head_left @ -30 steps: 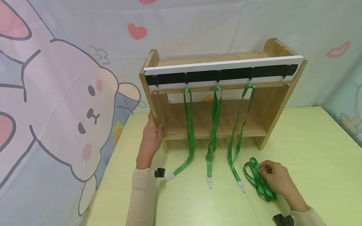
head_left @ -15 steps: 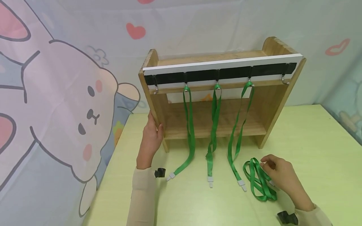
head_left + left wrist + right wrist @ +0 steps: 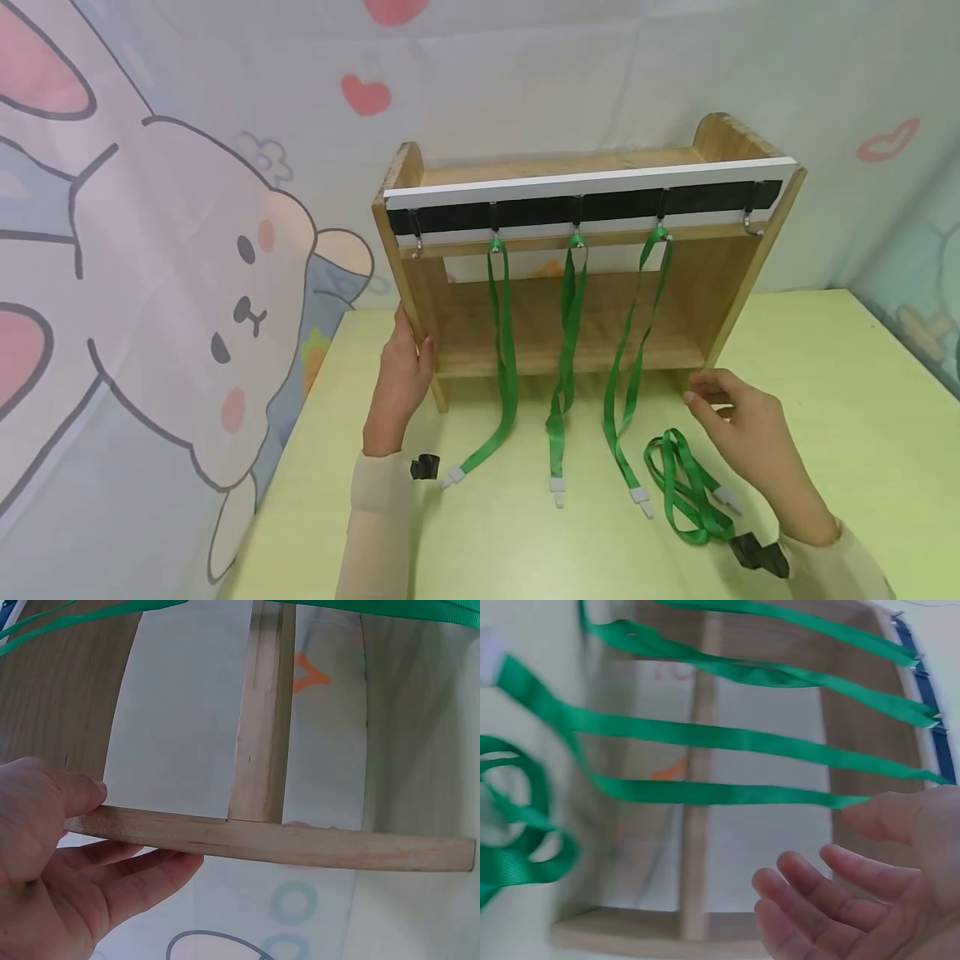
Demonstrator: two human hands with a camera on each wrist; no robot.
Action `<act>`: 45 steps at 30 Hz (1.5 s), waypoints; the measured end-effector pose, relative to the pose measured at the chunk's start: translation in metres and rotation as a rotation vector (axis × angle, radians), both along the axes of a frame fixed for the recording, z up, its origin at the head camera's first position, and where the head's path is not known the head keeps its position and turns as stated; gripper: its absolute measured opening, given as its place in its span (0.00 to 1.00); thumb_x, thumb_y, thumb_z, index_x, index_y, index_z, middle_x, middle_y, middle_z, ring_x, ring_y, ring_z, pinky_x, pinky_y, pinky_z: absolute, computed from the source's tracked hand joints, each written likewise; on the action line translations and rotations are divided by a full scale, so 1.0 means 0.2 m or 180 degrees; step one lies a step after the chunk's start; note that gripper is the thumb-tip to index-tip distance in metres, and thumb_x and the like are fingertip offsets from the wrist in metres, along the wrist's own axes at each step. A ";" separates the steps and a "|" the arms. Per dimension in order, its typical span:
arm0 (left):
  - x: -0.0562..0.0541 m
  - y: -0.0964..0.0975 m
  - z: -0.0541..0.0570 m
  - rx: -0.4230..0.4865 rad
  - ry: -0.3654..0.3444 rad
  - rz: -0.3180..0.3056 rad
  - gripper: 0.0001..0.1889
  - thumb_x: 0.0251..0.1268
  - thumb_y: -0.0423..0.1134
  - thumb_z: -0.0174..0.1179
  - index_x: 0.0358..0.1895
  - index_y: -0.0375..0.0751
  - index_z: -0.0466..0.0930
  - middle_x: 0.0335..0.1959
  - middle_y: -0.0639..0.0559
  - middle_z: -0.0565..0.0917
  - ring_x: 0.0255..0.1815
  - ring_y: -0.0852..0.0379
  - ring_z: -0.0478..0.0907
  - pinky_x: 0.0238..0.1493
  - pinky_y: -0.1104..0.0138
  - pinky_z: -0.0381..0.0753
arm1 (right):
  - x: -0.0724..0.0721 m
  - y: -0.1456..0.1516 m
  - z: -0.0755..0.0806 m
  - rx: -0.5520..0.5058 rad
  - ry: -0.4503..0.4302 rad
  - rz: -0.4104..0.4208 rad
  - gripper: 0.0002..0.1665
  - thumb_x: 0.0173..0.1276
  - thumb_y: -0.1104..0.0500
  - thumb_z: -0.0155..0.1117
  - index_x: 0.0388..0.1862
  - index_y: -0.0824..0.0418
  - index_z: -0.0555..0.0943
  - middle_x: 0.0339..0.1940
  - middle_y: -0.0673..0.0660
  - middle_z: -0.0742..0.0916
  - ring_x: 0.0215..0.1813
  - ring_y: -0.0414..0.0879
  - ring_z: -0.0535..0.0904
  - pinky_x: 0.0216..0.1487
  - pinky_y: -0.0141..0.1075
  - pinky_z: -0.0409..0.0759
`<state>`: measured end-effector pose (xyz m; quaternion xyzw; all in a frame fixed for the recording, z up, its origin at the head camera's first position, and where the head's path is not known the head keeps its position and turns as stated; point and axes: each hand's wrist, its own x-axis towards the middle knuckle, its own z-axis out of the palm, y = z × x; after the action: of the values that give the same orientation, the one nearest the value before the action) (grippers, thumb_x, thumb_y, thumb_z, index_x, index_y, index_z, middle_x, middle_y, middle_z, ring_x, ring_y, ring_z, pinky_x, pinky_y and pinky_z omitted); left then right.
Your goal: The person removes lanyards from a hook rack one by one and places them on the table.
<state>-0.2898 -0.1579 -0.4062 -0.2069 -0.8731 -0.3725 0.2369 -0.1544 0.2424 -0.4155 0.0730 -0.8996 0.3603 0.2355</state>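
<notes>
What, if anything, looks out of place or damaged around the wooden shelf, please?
One thing stands out: a green lanyard lies loosely coiled on the table near the right hand, whereas three similar lanyards hang from hooks. I see no spill or obvious damage.

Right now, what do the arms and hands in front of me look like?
These are a person's, not a robot's. The left hand and right hand wear no gloves. The left sleeve and right sleeve are beige and reach the wrists. A small black fitting juts out near one cuff, a second black fitting near the other.
</notes>
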 end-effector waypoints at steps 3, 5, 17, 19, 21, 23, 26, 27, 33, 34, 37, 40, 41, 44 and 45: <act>0.00 0.00 -0.01 0.0006 -0.0040 -0.0005 0.34 0.76 0.27 0.52 0.77 0.29 0.45 0.63 0.23 0.71 0.60 0.28 0.75 0.56 0.41 0.78 | -0.03 -0.03 0.06 -0.0115 0.0183 -0.0039 0.13 0.72 0.64 0.65 0.53 0.68 0.81 0.40 0.61 0.89 0.41 0.23 0.75 0.39 0.16 0.73; 0.01 0.00 -0.02 0.0025 -0.0076 -0.0008 0.34 0.76 0.27 0.51 0.78 0.31 0.44 0.64 0.24 0.71 0.61 0.29 0.75 0.56 0.41 0.78 | -0.05 -0.04 0.08 -0.0195 0.0302 -0.0063 0.15 0.72 0.65 0.64 0.55 0.69 0.80 0.43 0.64 0.88 0.42 0.19 0.73 0.40 0.15 0.71; 0.04 -0.01 -0.04 0.0089 -0.0082 -0.0007 0.35 0.75 0.26 0.52 0.78 0.32 0.45 0.66 0.25 0.70 0.62 0.29 0.75 0.53 0.42 0.80 | -0.15 -0.17 0.22 -0.0568 0.0641 -0.0068 0.22 0.71 0.64 0.66 0.62 0.68 0.78 0.48 0.66 0.87 0.44 0.18 0.74 0.43 0.16 0.72; 0.04 -0.01 -0.04 0.0066 -0.0073 0.0001 0.34 0.75 0.26 0.52 0.78 0.31 0.45 0.65 0.24 0.70 0.61 0.29 0.75 0.53 0.42 0.80 | -0.17 -0.20 0.24 -0.0686 0.0673 -0.0042 0.22 0.71 0.64 0.67 0.61 0.68 0.78 0.48 0.66 0.87 0.44 0.20 0.75 0.43 0.16 0.72; 0.04 -0.01 -0.05 0.0040 -0.0044 0.0015 0.34 0.76 0.26 0.52 0.77 0.30 0.46 0.64 0.24 0.71 0.61 0.28 0.75 0.53 0.42 0.80 | -0.20 -0.22 0.26 -0.0765 0.0689 -0.0028 0.22 0.71 0.64 0.67 0.61 0.69 0.78 0.49 0.65 0.87 0.44 0.21 0.76 0.44 0.17 0.73; 0.04 -0.01 -0.05 0.0024 -0.0010 0.0027 0.34 0.76 0.26 0.52 0.77 0.30 0.46 0.64 0.24 0.71 0.60 0.28 0.76 0.53 0.41 0.80 | -0.22 -0.24 0.28 -0.0783 0.0681 -0.0045 0.22 0.71 0.62 0.67 0.61 0.70 0.77 0.49 0.65 0.86 0.44 0.23 0.77 0.44 0.17 0.73; 0.03 0.00 -0.05 0.0010 0.0023 0.0051 0.34 0.75 0.26 0.52 0.77 0.30 0.46 0.64 0.24 0.71 0.60 0.28 0.76 0.54 0.41 0.79 | -0.25 -0.26 0.30 -0.0728 0.0640 -0.0091 0.24 0.71 0.60 0.67 0.62 0.70 0.76 0.49 0.67 0.86 0.44 0.36 0.82 0.43 0.18 0.72; 0.03 0.00 -0.04 0.0011 0.0028 0.0056 0.34 0.75 0.25 0.52 0.77 0.30 0.46 0.64 0.24 0.71 0.60 0.28 0.76 0.54 0.41 0.79 | -0.26 -0.26 0.31 -0.0706 0.0627 -0.0102 0.25 0.71 0.59 0.68 0.62 0.70 0.76 0.48 0.68 0.86 0.43 0.42 0.84 0.42 0.18 0.72; 0.02 0.01 -0.03 0.0010 0.0093 0.0040 0.33 0.75 0.25 0.52 0.77 0.29 0.46 0.63 0.23 0.71 0.60 0.28 0.76 0.56 0.41 0.78 | -0.30 -0.27 0.36 -0.0697 0.0669 -0.0055 0.24 0.72 0.58 0.68 0.60 0.70 0.78 0.44 0.68 0.88 0.41 0.44 0.86 0.42 0.18 0.73; 0.02 0.01 -0.03 0.0005 0.0111 0.0035 0.33 0.75 0.25 0.52 0.77 0.29 0.46 0.63 0.23 0.71 0.60 0.28 0.76 0.55 0.41 0.78 | -0.31 -0.27 0.37 -0.0698 0.0686 -0.0039 0.23 0.72 0.58 0.68 0.58 0.70 0.78 0.43 0.67 0.88 0.40 0.38 0.85 0.42 0.17 0.74; 0.01 0.01 -0.03 -0.0008 0.0145 0.0024 0.33 0.76 0.26 0.52 0.77 0.29 0.45 0.63 0.23 0.71 0.59 0.28 0.76 0.55 0.41 0.78 | -0.33 -0.28 0.39 -0.0687 0.0712 -0.0015 0.18 0.72 0.57 0.68 0.53 0.70 0.81 0.40 0.65 0.89 0.36 0.28 0.82 0.40 0.18 0.75; 0.01 0.01 -0.03 -0.0013 0.0160 0.0020 0.33 0.76 0.26 0.51 0.77 0.29 0.45 0.63 0.23 0.71 0.59 0.28 0.76 0.54 0.41 0.79 | -0.34 -0.30 0.41 -0.0618 0.0758 -0.0046 0.13 0.71 0.59 0.68 0.45 0.70 0.83 0.37 0.63 0.89 0.34 0.31 0.82 0.37 0.17 0.75; 0.01 0.01 -0.03 -0.0009 0.0155 0.0019 0.33 0.76 0.26 0.51 0.77 0.29 0.45 0.63 0.23 0.71 0.59 0.28 0.76 0.54 0.41 0.79 | -0.35 -0.31 0.41 -0.0590 0.0785 -0.0061 0.12 0.71 0.60 0.68 0.43 0.70 0.83 0.37 0.63 0.89 0.34 0.35 0.84 0.37 0.17 0.75; 0.01 0.00 -0.03 -0.0005 0.0129 0.0032 0.34 0.76 0.26 0.51 0.77 0.30 0.45 0.63 0.24 0.71 0.59 0.28 0.76 0.54 0.41 0.78 | -0.36 -0.32 0.42 -0.0513 0.0926 -0.0093 0.08 0.70 0.64 0.67 0.38 0.72 0.84 0.35 0.64 0.88 0.35 0.48 0.87 0.36 0.15 0.72; 0.01 0.00 -0.02 -0.0006 0.0114 0.0038 0.34 0.75 0.25 0.51 0.78 0.30 0.45 0.63 0.23 0.71 0.59 0.28 0.76 0.54 0.41 0.79 | -0.36 -0.33 0.42 -0.0488 0.0982 -0.0103 0.08 0.71 0.66 0.66 0.37 0.72 0.84 0.34 0.65 0.88 0.35 0.53 0.87 0.36 0.14 0.71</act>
<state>-0.2885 -0.1578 -0.4109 -0.2085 -0.8703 -0.3666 0.2546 -0.2272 0.1768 -0.3306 0.0948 -0.8237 0.4086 0.3815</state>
